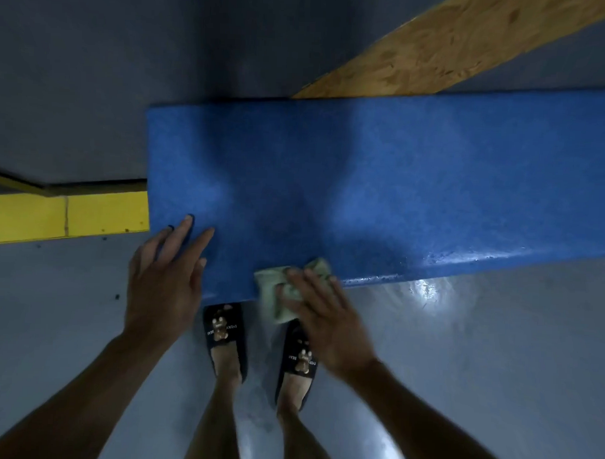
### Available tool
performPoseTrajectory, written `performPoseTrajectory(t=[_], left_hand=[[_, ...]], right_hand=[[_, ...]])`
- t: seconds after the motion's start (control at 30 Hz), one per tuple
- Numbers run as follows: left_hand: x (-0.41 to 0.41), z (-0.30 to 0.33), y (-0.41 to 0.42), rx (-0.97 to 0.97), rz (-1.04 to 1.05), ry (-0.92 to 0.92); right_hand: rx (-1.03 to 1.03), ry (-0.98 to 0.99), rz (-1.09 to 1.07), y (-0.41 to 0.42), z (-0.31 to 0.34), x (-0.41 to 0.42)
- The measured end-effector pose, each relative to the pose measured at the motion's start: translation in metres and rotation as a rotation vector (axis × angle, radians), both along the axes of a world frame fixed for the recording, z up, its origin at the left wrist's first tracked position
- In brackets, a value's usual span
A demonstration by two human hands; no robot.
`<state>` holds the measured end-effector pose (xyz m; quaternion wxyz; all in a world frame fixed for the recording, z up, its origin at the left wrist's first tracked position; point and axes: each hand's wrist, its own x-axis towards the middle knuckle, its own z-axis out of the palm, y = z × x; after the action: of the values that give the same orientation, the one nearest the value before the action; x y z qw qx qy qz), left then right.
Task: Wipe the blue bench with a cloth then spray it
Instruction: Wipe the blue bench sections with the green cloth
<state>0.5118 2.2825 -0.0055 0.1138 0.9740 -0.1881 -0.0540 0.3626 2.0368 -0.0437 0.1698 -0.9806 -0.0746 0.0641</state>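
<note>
Bench (pixel 381 184) ran left-right in front of the person. Left hand (pixel 162 286) lay flat on its near-left corner; right hand (pixel 325 319) pressed cloth (pixel 274 297) on the near edge, just right of it. Slippered feet (pixel 259 344) stood below that edge. Wooden board (pixel 455 45) sat behind bench; curb (pixel 65 217) left of it.

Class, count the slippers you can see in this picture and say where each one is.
2. One slipper is below the bench edge, by the left hand; the other is partly under the right hand.

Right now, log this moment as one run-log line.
step: wiping | right hand: presses green cloth on blue bench near edge | left hand: fingers flat on bench | spray bottle: not in view
</note>
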Motion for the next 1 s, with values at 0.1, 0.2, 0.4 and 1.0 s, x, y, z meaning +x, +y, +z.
performPoseTrajectory(t=[0.1, 0.2, 0.4, 1.0], left_hand=[[-0.002, 0.004, 0.011, -0.007, 0.035, 0.028], [-0.004, 0.000, 0.024, 0.002, 0.064, 0.060], [-0.005, -0.009, 0.046, -0.030, 0.114, 0.108], [0.013, -0.022, 0.103, -0.193, 0.129, 0.302]], right_hand=[[-0.001, 0.015, -0.377, -0.086, 0.009, -0.021], [0.044, -0.025, -0.791, -0.121, 0.015, -0.032], [0.089, -0.165, -0.751, 0.013, -0.013, 0.009], [0.041, -0.132, -0.839, 0.095, -0.006, 0.085]])
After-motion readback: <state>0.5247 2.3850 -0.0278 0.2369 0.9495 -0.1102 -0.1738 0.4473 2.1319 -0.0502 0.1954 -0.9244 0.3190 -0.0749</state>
